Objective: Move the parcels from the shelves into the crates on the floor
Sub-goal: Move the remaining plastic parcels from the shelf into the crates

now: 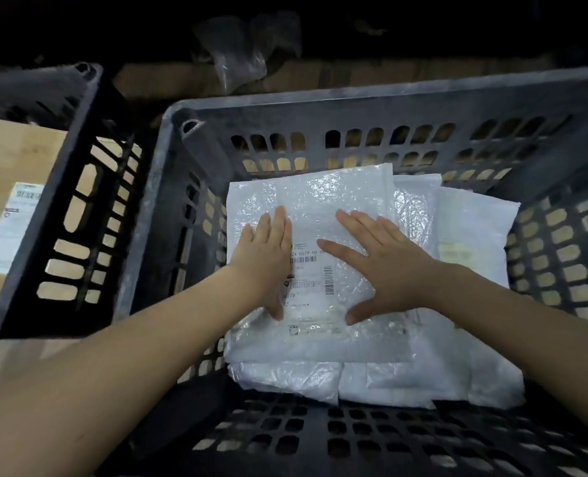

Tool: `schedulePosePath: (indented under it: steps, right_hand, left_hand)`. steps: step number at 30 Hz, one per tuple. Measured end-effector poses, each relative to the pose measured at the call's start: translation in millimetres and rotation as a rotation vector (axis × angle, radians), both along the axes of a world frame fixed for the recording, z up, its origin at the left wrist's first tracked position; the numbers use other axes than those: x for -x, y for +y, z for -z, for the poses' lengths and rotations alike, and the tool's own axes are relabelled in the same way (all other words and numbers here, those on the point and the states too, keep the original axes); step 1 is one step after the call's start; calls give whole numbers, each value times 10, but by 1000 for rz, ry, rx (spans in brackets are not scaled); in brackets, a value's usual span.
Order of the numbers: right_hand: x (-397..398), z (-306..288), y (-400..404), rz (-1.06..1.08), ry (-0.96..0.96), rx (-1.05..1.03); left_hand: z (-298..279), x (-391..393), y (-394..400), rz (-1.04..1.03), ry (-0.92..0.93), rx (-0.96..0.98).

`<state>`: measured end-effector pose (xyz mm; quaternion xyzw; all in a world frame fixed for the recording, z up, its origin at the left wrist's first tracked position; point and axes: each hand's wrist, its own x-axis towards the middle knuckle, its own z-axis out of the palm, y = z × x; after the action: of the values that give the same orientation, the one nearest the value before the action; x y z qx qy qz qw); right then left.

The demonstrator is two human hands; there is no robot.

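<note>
- Both hands lay flat with straight fingers: the left hand (268, 260) and the right hand (387, 266) pressed palm-down on the top parcel (320, 215), neither curled round anything.
- Fingers of the left hand were held together, thumb stretched toward the near edge; fingers of the right hand were spread wide, thumb also reaching toward the near edge.
- Between the two hands, the parcel's printed label (308, 275) with barcodes showed.
- That parcel was a white bubble-wrap mailer lying flat on a stack of similar white parcels (471, 235) inside the large dark crate (354, 101).
- The stack sat toward the far and right part of the crate; lower parcels stuck out past the top one on the right and along the near side.
- Open crate floor showed on the near side of the stack, and a narrower strip ran along the left wall.
- The top parcel's far edge lay close to the far slotted wall; whether it touched could not be told.
- A second dark crate (79, 187) stood just beside the first on the left, with a gap between their rims.
- It held a brown cardboard box (7, 160) bearing a white shipping label (10, 225).
- Beyond the crates, a crumpled clear plastic bag (241, 60) lay in shadow.
</note>
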<state>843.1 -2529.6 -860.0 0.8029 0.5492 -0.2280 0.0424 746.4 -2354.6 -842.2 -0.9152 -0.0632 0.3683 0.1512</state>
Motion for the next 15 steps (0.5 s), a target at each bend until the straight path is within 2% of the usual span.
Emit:
schedulePosePath:
  steps: [7,12,15]
  right_hand:
    - [-74,-270,92,52,-43,37]
    - [-250,-359,189,79,-41,141]
    - [-254,-316,194,70,-28,177]
  left_hand:
    - [-209,71,-19,68,-44,-53]
    - [-236,168,22,-30,-62,5]
    - [-194,123,75,-7,-53,22]
